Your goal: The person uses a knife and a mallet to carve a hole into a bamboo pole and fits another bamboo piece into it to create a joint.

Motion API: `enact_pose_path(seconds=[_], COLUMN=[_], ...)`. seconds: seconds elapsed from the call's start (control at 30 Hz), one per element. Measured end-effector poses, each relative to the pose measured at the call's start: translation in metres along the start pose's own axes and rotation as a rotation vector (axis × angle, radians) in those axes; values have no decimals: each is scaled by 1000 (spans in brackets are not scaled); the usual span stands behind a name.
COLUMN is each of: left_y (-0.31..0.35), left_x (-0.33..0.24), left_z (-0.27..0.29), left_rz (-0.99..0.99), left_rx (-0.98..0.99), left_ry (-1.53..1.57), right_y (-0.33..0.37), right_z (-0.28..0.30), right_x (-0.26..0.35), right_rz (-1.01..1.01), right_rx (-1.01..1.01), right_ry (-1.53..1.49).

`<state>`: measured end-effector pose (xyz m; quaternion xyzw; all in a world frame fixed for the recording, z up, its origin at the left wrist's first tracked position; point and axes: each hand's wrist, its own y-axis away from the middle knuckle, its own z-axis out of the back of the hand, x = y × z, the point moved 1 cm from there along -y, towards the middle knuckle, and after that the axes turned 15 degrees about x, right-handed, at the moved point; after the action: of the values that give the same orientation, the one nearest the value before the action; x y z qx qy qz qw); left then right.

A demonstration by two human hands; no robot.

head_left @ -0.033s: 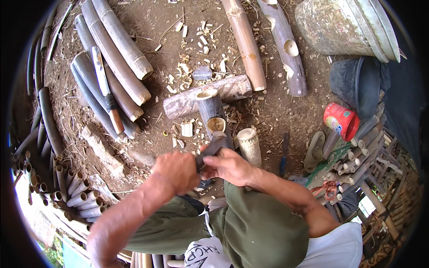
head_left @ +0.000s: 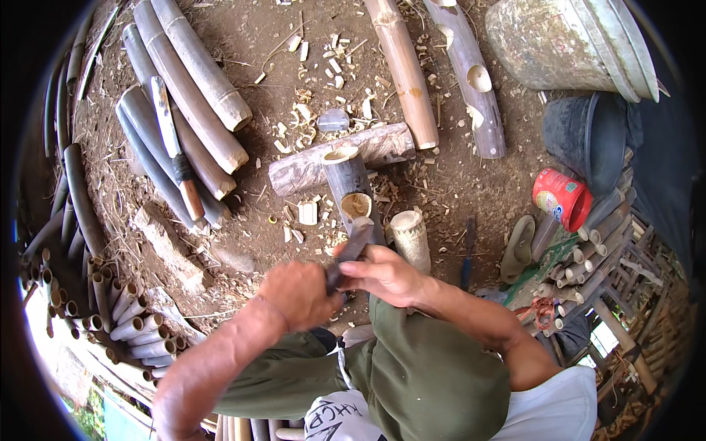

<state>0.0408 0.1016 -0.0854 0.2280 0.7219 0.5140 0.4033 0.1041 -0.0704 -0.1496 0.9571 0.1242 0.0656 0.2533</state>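
My left hand (head_left: 300, 295) is closed round the lower end of a dark, flat-bladed tool (head_left: 354, 246), whose exact kind I cannot make out. Higher up the same tool, the fingers and thumb of my right hand (head_left: 388, 276) press against its side. Its tip reaches the near rim of a hole in a grey bamboo tube (head_left: 343, 176). A second rounded opening shows toward the tube's far end. Under that far end lies a short log (head_left: 390, 145), set crosswise. My hands and the tool hide the tube's near part.
Bamboo poles and a wooden-handled machete (head_left: 169, 132) lie at left. Right of the log are a plain pole (head_left: 404, 73) and a notched one (head_left: 471, 81). A wooden block (head_left: 409, 241) stands by my right hand. Buckets (head_left: 570, 51) and a red tub (head_left: 562, 198) sit at right.
My left hand has shifted slightly right and toward me, and the tool has turned a little with it. My right hand stays nearly in place.
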Motion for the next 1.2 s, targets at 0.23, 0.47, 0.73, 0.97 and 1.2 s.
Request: enact_pose_path(seconds=[0.23, 0.47, 0.73, 0.97, 1.2], left_y=[-64, -142, -118, -139, -113], left_x=[-10, -55, -49, -49, -43], left_z=[-29, -15, -11, -16, -7], left_rz=[-678, -594, -1517, -863, -907], left_rx=[-75, -465, 52, -471, -314], left_ry=[1106, 1423, 2562, 2053, 1991], right_y=[46, 26, -51, -26, -14], right_z=[19, 14, -62, -23, -48], right_x=[47, 89, 141, 135, 126], right_rz=[186, -286, -683, -555, -702], right_rx=[-229, -304, 375, 7, -118], right_ry=[1504, 1735, 2433, 2237, 2167])
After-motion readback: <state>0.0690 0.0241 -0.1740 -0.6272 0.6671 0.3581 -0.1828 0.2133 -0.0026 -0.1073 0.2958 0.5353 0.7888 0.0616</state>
